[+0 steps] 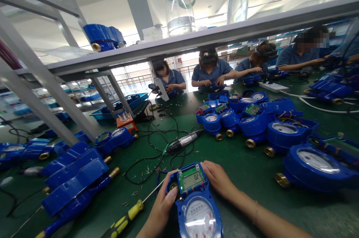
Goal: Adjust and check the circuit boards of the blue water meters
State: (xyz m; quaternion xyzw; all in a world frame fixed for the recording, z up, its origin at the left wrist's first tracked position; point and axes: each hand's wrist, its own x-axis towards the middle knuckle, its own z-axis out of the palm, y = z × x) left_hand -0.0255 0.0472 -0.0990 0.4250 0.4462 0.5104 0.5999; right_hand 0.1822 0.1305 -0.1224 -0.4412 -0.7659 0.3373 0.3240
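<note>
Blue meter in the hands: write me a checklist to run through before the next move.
1. Meter held: ok, left hand grips its left side, right hand at its upper right corner.
2. Display readable: ok, digits show.
3. Electronics covered: not ok, green circuit board exposed.
4. Screwdriver tip clear of left hand: cannot tell, tip hidden.
5. Bench free of loose screws: not ok, several scattered.
6. Corded driver set down: ok, lying beyond the meter.

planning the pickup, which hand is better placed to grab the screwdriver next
Probably the left hand: the screwdriver lies on its side of the blue meter, with the right hand at the opposite edge.
</note>
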